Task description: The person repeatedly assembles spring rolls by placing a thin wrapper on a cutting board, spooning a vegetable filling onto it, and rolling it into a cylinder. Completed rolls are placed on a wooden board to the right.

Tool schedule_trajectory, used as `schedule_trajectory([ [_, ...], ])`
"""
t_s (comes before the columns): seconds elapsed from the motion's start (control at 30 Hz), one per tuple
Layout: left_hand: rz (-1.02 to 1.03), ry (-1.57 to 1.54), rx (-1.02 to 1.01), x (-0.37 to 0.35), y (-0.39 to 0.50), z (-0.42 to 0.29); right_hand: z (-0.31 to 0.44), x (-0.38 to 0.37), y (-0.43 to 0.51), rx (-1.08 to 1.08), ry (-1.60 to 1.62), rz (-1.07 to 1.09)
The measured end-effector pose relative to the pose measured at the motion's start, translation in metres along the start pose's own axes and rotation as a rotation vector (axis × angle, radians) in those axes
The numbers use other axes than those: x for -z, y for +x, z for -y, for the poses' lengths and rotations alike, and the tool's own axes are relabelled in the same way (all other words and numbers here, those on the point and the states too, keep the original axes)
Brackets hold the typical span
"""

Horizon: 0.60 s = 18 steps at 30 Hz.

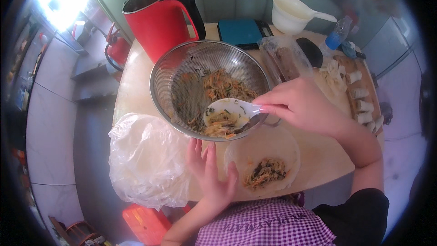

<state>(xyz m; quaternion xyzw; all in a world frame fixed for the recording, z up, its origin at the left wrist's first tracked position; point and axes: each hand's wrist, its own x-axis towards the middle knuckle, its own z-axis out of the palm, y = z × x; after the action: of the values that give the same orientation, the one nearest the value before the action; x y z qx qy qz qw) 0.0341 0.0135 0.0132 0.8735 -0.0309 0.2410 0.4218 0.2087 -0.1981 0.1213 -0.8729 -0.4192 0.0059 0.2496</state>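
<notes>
In my right hand point(300, 106) is the handle of a white rice paddle point(227, 109), its bowl inside a metal mesh strainer point(164, 71). Shredded vegetable and noodle filling point(222, 124) lies on the paddle, and more filling point(223, 85) rests against the strainer's far side. My left hand point(213, 174) has its fingers apart, the tips by the strainer's near rim; whether they touch it I cannot tell. Close to the table's front edge a thin round wrapper point(237, 153) lies flat, bearing a mound of filling point(266, 174).
Left of my left hand sits a clear plastic bag point(146, 160). Behind the strainer stand a red pitcher point(157, 24), a blue-topped scale point(240, 31) and a white dipper point(290, 17). A plastic container point(285, 56) and a bottle point(334, 39) are at right, near finished rolls point(360, 93) on a wooden board point(370, 89).
</notes>
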Motion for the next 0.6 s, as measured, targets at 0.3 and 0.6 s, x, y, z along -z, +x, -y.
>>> schedule_trajectory([
  [0.3,0.013,-0.015,-0.041,0.007,-0.01,0.007,-0.016,-0.001,0.014,-0.446,0.562,0.122],
  [0.6,-0.019,0.006,-0.047,0.014,-0.035,0.01,-0.008,0.032,-0.014,-0.513,0.584,-0.049],
])
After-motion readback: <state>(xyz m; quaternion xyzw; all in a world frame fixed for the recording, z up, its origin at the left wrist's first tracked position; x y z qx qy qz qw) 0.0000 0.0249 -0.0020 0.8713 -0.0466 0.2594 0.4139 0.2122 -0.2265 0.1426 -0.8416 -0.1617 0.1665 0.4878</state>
